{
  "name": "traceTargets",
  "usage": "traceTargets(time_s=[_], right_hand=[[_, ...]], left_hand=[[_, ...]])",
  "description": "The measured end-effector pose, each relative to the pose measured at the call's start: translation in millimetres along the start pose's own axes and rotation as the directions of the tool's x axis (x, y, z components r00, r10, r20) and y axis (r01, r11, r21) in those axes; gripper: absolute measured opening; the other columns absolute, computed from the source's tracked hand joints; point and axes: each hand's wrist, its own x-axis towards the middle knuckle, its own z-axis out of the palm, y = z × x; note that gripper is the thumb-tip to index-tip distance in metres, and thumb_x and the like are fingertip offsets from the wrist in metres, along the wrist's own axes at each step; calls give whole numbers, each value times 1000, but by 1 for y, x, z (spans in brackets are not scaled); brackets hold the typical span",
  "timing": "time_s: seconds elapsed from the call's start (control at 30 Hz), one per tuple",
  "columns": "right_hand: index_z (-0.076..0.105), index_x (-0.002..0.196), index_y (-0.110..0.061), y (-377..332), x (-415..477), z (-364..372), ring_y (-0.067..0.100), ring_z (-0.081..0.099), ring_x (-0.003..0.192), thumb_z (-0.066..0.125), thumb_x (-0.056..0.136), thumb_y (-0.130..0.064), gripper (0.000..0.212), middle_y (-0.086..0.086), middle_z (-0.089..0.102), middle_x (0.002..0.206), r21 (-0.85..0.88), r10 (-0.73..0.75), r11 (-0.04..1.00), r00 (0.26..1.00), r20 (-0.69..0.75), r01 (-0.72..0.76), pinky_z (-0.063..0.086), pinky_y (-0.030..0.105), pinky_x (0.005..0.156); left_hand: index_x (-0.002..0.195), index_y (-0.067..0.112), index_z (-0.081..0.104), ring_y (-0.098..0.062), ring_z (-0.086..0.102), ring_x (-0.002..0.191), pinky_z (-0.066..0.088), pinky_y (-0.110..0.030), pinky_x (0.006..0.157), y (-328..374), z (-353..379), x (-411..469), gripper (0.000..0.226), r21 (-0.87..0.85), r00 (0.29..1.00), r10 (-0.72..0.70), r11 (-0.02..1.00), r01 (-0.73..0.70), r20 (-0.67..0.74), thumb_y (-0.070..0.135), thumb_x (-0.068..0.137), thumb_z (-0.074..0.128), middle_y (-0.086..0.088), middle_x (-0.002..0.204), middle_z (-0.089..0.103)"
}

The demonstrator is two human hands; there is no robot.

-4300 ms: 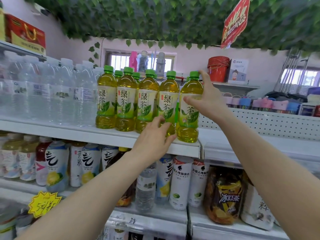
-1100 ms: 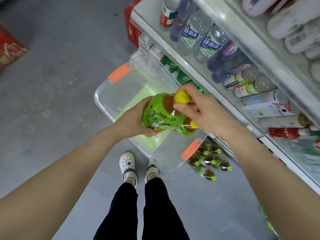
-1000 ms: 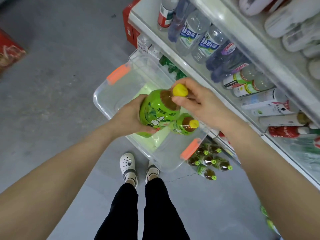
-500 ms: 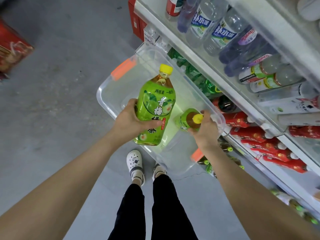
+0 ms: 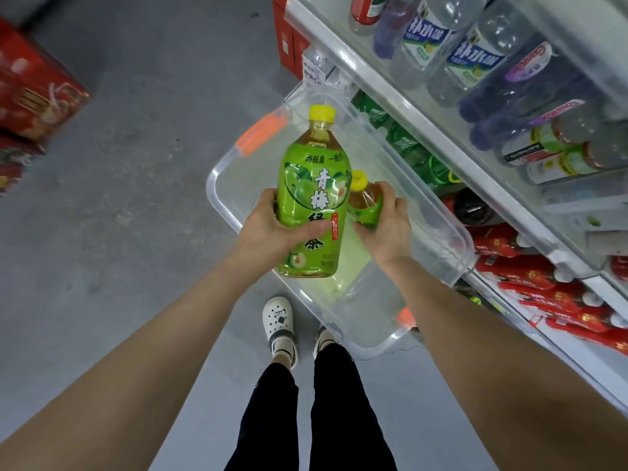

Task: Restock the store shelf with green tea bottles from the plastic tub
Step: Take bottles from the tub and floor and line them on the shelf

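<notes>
A store shelf [image 5: 418,113], its drinks cut off by the frame, stands beside a clear plastic tub [image 5: 213,188] on the floor. Over the tub, the left hand [image 5: 272,229] grips an upright green tea bottle [image 5: 312,185] labelled 青梅绿茶. The right hand [image 5: 387,226] curls round a second yellow-capped bottle [image 5: 363,198], its label mostly hidden.

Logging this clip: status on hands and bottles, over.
Left hand grips raised bottle. Right hand grips lower bottle, over tub. Nothing in the way.
</notes>
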Motion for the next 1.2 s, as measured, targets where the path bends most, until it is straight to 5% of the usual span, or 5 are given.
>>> traceTargets(time_s=[0.47,0.67,0.97,1.07,1.2], right_hand=[[44,135,-38,-29,-99,-144,9,66,106,86,56,-53,90,-14,69,115,558,95,830,985,-141,0,51,42,100],[42,124,-56,-35,-169,-230,8,66,105,81,57,-56,77,-23,65,111,555,84,827,956,-281,90,51,41,100],[35,144,-34,8,-246,-344,0,61,99,80,79,-39,79,-32,56,107,415,11,888,892,-451,198,46,18,86],[34,144,-30,32,-265,-384,6,60,104,79,79,-39,79,-29,54,108,373,-22,897,866,-500,238,47,26,92],[33,143,-28,73,-289,-438,6,61,104,80,78,-42,82,-18,58,118,328,-69,903,845,-530,279,49,27,91]], left_hand=[[120,29,54,-11,69,97,55,-40,91,75,-10,-77,92,43,984,154,986,-158,91,67,41,82,12,108,70],[121,20,53,-13,69,96,55,-41,91,134,12,-132,96,80,929,314,939,-335,195,59,38,84,6,109,70],[121,19,58,-11,70,96,56,-32,87,198,91,-220,89,70,793,515,823,-563,324,62,47,85,7,109,71],[118,21,57,-9,68,96,55,-31,87,209,135,-250,81,49,762,558,795,-604,328,55,51,86,9,106,69],[126,16,57,-13,69,100,55,-40,92,220,192,-285,105,26,757,593,782,-622,275,68,39,85,4,114,70]])
